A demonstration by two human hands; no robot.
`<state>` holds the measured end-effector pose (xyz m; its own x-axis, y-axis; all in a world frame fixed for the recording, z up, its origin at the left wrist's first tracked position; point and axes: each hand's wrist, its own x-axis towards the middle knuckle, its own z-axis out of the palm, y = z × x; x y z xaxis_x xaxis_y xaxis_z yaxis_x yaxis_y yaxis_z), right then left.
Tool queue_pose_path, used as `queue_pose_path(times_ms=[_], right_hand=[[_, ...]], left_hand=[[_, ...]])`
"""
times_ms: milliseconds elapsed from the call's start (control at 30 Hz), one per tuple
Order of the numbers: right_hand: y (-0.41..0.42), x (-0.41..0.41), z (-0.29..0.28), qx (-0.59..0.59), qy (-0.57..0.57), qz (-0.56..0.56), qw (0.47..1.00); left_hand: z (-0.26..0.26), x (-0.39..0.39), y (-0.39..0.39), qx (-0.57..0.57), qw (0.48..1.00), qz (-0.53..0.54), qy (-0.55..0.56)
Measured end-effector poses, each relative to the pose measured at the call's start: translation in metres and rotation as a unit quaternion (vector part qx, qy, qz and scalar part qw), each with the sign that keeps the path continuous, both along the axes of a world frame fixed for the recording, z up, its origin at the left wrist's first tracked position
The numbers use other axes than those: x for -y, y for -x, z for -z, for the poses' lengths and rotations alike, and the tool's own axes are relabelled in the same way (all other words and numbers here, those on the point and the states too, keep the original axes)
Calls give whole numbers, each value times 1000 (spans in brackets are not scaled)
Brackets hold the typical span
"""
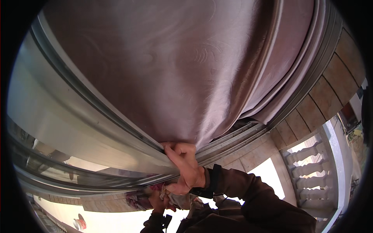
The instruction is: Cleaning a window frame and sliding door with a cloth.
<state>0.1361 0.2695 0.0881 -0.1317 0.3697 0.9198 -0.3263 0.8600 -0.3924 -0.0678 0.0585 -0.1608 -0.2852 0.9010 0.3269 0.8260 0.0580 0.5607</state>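
My right hand is curled around the end of a metal sliding window frame, with its fingertips beside the lower part of a mauve curtain. A dark watch-like band circles that wrist. Lower in the view, my left hand holds a bunched cloth with pinkish and grey patches. The cloth lies against the tiled ledge under the window, and part of it is hidden behind my right hand. Some of the curtain hangs in folds at the right of the opening.
Metal window tracks run along the sill. Brown tiles line the right side of the opening. A balustrade stands at the right. On the bright floor at lower left sits a red and white container.
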Motion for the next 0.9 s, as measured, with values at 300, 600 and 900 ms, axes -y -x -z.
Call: queue_pose_path(times_ms=[300,600,900], right_hand=[[16,13,-2,9,33,-27,999],[-106,49,103,173,289,29,941],[-106,74,164,338,353,-54,871]], left_hand=[[-34,-14,-13,9,1000,22,-3],[-19,-9,-3,-34,998,-8,50],[-35,-3,-10,-26,998,5,61]])
